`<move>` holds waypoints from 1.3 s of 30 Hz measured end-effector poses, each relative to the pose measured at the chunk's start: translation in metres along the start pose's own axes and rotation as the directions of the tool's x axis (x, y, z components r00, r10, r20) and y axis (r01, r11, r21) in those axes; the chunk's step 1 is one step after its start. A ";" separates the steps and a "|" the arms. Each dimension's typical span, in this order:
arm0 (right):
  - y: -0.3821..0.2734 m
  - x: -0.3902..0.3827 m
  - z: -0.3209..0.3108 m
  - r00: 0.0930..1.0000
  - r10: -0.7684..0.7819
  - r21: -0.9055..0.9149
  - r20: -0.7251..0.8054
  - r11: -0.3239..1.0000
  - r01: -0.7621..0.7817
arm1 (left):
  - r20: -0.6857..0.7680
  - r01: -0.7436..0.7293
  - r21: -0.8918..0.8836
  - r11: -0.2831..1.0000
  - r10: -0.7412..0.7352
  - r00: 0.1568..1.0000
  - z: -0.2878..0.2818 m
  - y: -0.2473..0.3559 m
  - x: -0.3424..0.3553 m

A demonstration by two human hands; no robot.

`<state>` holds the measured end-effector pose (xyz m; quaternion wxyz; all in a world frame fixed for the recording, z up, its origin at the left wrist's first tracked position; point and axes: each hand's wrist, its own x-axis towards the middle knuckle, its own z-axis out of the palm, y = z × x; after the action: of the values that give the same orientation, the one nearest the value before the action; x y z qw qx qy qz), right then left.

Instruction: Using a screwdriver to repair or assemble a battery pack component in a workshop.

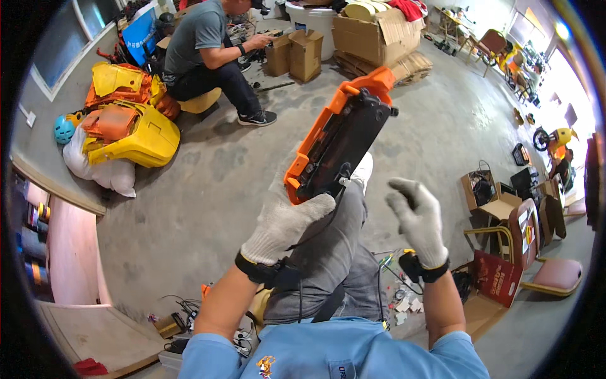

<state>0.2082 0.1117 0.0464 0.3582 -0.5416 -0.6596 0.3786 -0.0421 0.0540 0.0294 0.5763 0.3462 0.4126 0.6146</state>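
My left hand (283,220), in a white knit glove, grips the lower end of a long orange and black plastic housing (346,142). The housing tilts up to the right above my legs, its dark hollow side toward me. A small light-coloured piece, too small to name, shows near its lower right corner. Off to the right, my right hand (421,221), gloved too, hangs in the air apart from the housing. Its fingers are bent but spread from the thumb, and nothing shows between them. Dark bands circle both wrists.
A seated person (205,47) works at the far left beside yellow and orange plastic body panels (136,129). Cardboard boxes (372,35) stand at the back. To the right are a chair (527,230) and an open box (483,186). Small loose parts (404,303) lie by my right forearm.
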 end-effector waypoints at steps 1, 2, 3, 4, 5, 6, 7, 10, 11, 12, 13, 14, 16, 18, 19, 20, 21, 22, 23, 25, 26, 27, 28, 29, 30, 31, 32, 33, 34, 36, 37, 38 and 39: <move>-0.006 0.003 -0.005 0.988 -0.156 -0.055 -0.005 0.986 0.156 | 0.006 -0.076 0.030 0.997 0.076 0.997 -0.005 0.003 0.002; -0.009 0.001 -0.017 0.985 -0.170 -0.151 -0.030 0.975 0.164 | 0.033 -0.143 0.064 0.988 0.141 0.989 -0.003 0.000 0.000; -0.021 0.001 -0.027 0.978 -0.203 -0.301 0.057 0.930 0.210 | 0.019 -0.150 0.065 0.987 0.149 0.989 -0.009 0.004 0.003; -0.029 0.005 -0.028 0.956 -0.285 -0.272 0.073 0.916 0.294 | 0.037 -0.097 0.206 0.974 0.092 0.995 -0.014 0.007 0.004; -0.037 0.011 -0.027 0.863 -0.478 -0.358 0.165 0.786 0.504 | 0.062 -0.076 0.329 0.941 0.059 0.996 -0.017 0.010 0.005; -0.045 0.017 -0.025 0.740 -0.614 -0.427 0.273 0.612 0.665 | 0.053 -0.049 0.349 0.936 0.032 0.998 -0.018 0.013 0.006; -0.052 0.022 -0.021 0.739 -0.569 -0.467 0.362 0.575 0.672 | 0.101 -0.047 0.419 0.907 0.005 0.995 -0.019 0.015 0.008; -0.066 0.040 0.001 0.728 -0.479 -0.516 0.491 0.513 0.686 | 0.182 -0.092 0.545 0.833 -0.011 0.983 -0.020 0.028 0.012; -0.069 0.044 0.008 0.711 -0.415 -0.512 0.567 0.499 0.699 | 0.217 -0.121 0.707 0.697 -0.051 0.975 -0.020 0.033 0.012; -0.071 0.047 0.013 0.685 -0.348 -0.507 0.641 0.478 0.717 | 0.240 -0.156 0.835 0.528 -0.095 0.966 -0.020 0.040 0.011; -0.073 0.052 0.018 0.668 -0.264 -0.546 0.696 0.410 0.731 | 0.295 -0.224 0.857 0.464 -0.086 0.952 -0.020 0.046 0.011; -0.074 0.055 0.020 0.655 -0.330 -0.519 0.680 0.415 0.747 | 0.286 -0.218 0.858 0.464 -0.081 0.955 -0.020 0.052 0.012; -0.074 0.061 0.024 0.649 -0.111 -0.545 0.752 0.450 0.707 | 0.366 -0.279 0.870 0.406 -0.153 0.918 -0.020 0.062 0.014; -0.071 0.062 0.028 0.632 -0.054 -0.548 0.773 0.445 0.708 | 0.366 -0.263 0.870 0.416 -0.190 0.911 -0.019 0.067 0.014; -0.067 0.060 0.030 0.634 -0.066 -0.549 0.770 0.437 0.712 | 0.402 -0.319 0.873 0.368 -0.175 0.899 -0.019 0.067 0.014; -0.064 0.059 0.031 0.642 -0.006 -0.581 0.767 0.418 0.698 | 0.443 -0.379 0.871 0.312 -0.169 0.880 -0.017 0.068 0.017; -0.061 0.059 0.032 0.661 -0.077 -0.574 0.746 0.427 0.698 | 0.415 -0.353 0.888 0.296 -0.182 0.891 -0.017 0.069 0.018; -0.059 0.061 0.031 0.657 -0.066 -0.561 0.751 0.461 0.687 | 0.418 -0.361 0.889 0.283 -0.175 0.892 -0.015 0.069 0.021; -0.057 0.062 0.029 0.668 -0.052 -0.563 0.742 0.492 0.664 | 0.441 -0.380 0.869 0.316 -0.147 0.885 -0.013 0.071 0.024; -0.054 0.066 0.022 0.625 -0.100 -0.480 0.774 0.551 0.683 | 0.467 -0.398 0.855 0.334 -0.159 0.870 -0.006 0.076 0.032; -0.053 0.067 0.018 0.645 -0.164 -0.452 0.746 0.586 0.672 | 0.472 -0.393 0.846 0.359 -0.164 0.866 -0.002 0.079 0.036; -0.053 0.069 0.015 0.643 -0.103 -0.488 0.759 0.565 0.666 | 0.468 -0.398 0.860 0.320 -0.180 0.865 0.002 0.084 0.040; -0.053 0.069 0.010 0.663 -0.155 -0.491 0.732 0.555 0.672 | 0.448 -0.380 0.859 0.344 -0.145 0.882 0.007 0.087 0.041; -0.054 0.070 0.006 0.673 -0.167 -0.507 0.721 0.535 0.676 | 0.392 -0.329 0.897 0.296 -0.183 0.902 0.010 0.094 0.045; -0.054 0.068 0.003 0.690 -0.128 -0.514 0.712 0.575 0.637 | 0.197 -0.046 0.878 0.476 -0.272 0.942 0.012 0.097 0.044; -0.053 0.068 -0.001 0.713 -0.146 -0.514 0.686 0.597 0.616 | 0.224 -0.081 0.838 0.540 -0.204 0.953 0.013 0.101 0.043; -0.052 0.068 -0.004 0.731 -0.106 -0.518 0.674 0.637 0.570 | 0.169 -0.033 0.821 0.570 -0.187 0.968 0.012 0.103 0.042; -0.050 0.068 -0.006 0.732 -0.130 -0.510 0.669 0.636 0.579 | 0.174 -0.038 0.822 0.568 -0.187 0.967 0.011 0.100 0.041; -0.047 0.069 -0.008 0.758 -0.152 -0.481 0.634 0.690 0.540 | 0.200 -0.086 0.726 0.682 -0.090 0.976 0.008 0.097 0.039; -0.041 0.069 -0.011 0.779 -0.165 -0.439 0.604 0.747 0.499 | 0.201 -0.127 0.617 0.777 0.001 0.980 0.002 0.084 0.036; -0.038 0.071 -0.013 0.804 -0.210 -0.376 0.556 0.799 0.469 | 0.201 -0.144 0.591 0.793 0.028 0.979 0.000 0.076 0.034; -0.035 0.071 -0.015 0.832 -0.238 -0.301 0.502 0.853 0.426 | 0.252 -0.201 0.528 0.825 0.073 0.965 -0.001 0.067 0.034; -0.033 0.072 -0.015 0.844 -0.231 -0.285 0.483 0.870 0.402 | 0.257 -0.157 0.445 0.882 0.043 0.965 -0.003 0.060 0.034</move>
<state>0.1954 0.1800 0.0875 0.1504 -0.3830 -0.8639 0.2904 -0.0730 0.0874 0.0808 0.4904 0.5656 0.4555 0.4817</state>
